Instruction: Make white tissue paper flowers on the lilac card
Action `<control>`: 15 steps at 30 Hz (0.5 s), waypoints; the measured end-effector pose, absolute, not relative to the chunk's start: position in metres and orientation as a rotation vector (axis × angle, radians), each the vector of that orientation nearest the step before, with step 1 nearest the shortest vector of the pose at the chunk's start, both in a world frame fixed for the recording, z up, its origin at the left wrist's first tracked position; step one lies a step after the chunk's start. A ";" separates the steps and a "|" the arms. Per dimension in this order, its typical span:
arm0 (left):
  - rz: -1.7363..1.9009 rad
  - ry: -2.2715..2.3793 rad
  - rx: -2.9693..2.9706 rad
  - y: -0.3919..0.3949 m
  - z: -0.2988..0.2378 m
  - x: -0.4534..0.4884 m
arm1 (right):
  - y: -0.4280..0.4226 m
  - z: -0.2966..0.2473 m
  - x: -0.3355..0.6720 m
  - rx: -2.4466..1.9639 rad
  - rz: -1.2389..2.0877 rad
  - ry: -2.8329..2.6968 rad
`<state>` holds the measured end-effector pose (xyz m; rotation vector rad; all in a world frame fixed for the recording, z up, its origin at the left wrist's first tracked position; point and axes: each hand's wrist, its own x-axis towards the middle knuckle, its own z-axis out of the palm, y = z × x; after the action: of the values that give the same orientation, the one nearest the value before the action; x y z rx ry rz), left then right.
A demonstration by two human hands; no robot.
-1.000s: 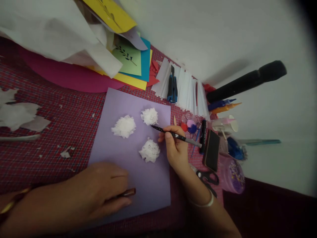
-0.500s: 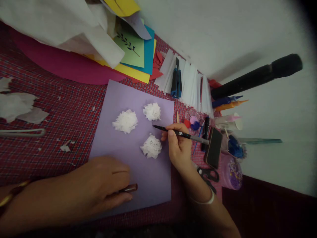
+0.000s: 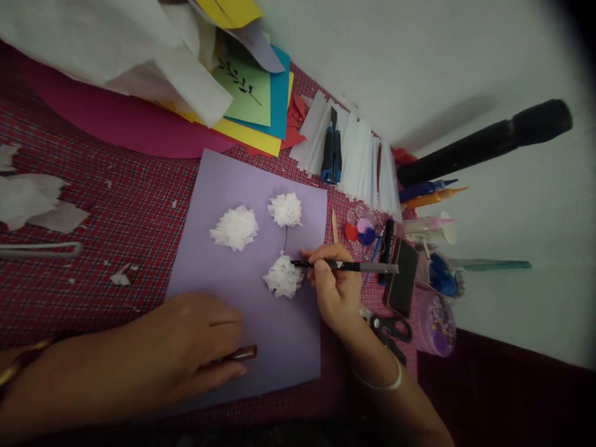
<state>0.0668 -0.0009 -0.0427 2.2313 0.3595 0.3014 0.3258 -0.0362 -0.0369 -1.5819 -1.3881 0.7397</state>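
A sheet of purple paper [image 3: 274, 335] lies on the checked cloth, bearing three white crumpled-paper puffs: one at left [image 3: 234, 228], an upper right puff [image 3: 285, 210] and a lower right puff [image 3: 283, 275]. Between the two right puffs runs a thin dark line [image 3: 285, 239]. My right hand [image 3: 336, 282] is closed around a black marker pen [image 3: 347, 266], its tip at the upper right edge of the lower puff. Resting on the sheet's lower left, my left hand [image 3: 205, 338] is closed on a brown pen cap [image 3: 245, 353], partly hidden by the fingers.
Right of the sheet lie a blue-handled cutter [image 3: 331, 152] on white strips, a paint palette [image 3: 363, 228], a dark phone [image 3: 403, 276] and black scissors [image 3: 393, 329]. Coloured papers [image 3: 251, 96] are stacked at the back. Paper scraps [image 3: 37, 202] lie at left.
My right hand has moved the pen tip toward me, from just below the upper right puff to the lower one. The dark line has grown longer. My left hand stays nearly still.
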 end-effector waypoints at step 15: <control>0.261 0.337 2.205 0.004 -0.031 0.077 | -0.025 -0.026 0.319 -1.417 0.531 -1.717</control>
<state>0.0770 0.0035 -0.0313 2.2052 0.3372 0.2609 0.3192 -0.0248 -0.0258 -1.4165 -1.7171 0.5305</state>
